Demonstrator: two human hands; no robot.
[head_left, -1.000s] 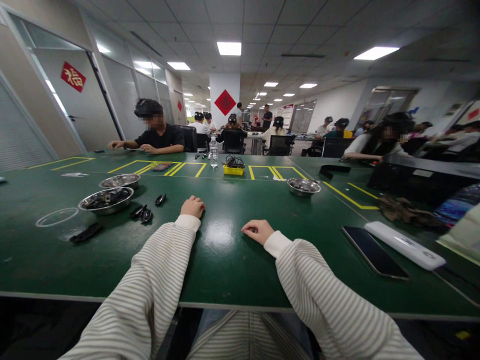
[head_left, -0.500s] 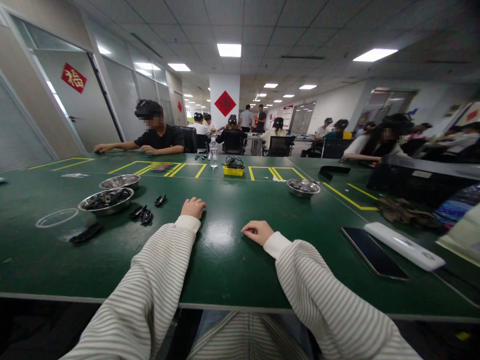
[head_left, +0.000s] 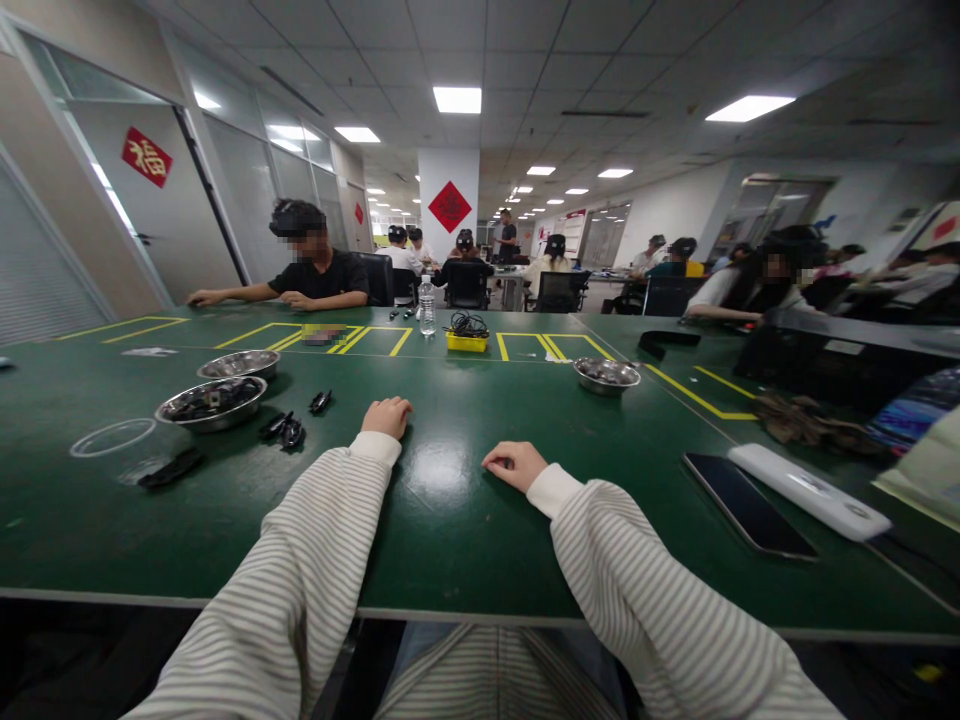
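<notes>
My left hand (head_left: 386, 416) rests on the green table (head_left: 450, 520), fingers curled into a loose fist with nothing visible in it. My right hand (head_left: 515, 464) also lies on the table, fingers curled under, nothing seen in it. Both arms wear striped sleeves. Small black clips (head_left: 289, 428) lie to the left of my left hand. Beyond them stand two metal bowls, the nearer bowl (head_left: 211, 401) holding black parts, the farther bowl (head_left: 238, 364) behind it.
A black phone (head_left: 746, 503) and a white bar-shaped device (head_left: 808, 490) lie at right. A third metal bowl (head_left: 607, 374), a yellow tray (head_left: 466, 340) with cables and a water bottle (head_left: 427, 305) stand farther off. A clear lid (head_left: 112, 437) lies at left. People sit across the table.
My hands have stayed put. The seated person across the table stretched an arm out to the left; people in the far background walked about.
</notes>
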